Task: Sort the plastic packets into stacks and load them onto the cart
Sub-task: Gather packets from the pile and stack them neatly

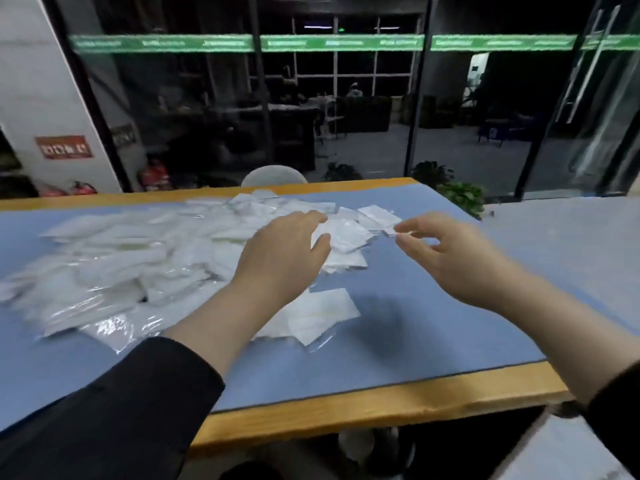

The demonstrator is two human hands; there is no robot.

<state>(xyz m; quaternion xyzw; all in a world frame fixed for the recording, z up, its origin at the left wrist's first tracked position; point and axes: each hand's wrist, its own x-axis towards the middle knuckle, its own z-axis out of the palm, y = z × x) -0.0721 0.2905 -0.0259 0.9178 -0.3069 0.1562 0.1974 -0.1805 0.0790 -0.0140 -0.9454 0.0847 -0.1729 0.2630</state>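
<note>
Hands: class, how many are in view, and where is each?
2. The left hand lies on the packets at centre; the right hand is beside the pile, pinching a packet corner.

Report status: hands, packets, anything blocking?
Left hand open, resting on the packet pile. Right hand pinching the corner of one packet at the pile's right edge. No stacks formed yet, cart not in view. Nothing blocking.

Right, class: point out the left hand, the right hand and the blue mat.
left hand (pixel 280 252), head view, back of hand
right hand (pixel 450 258), head view, back of hand
blue mat (pixel 398 327), head view, bare patch
</note>
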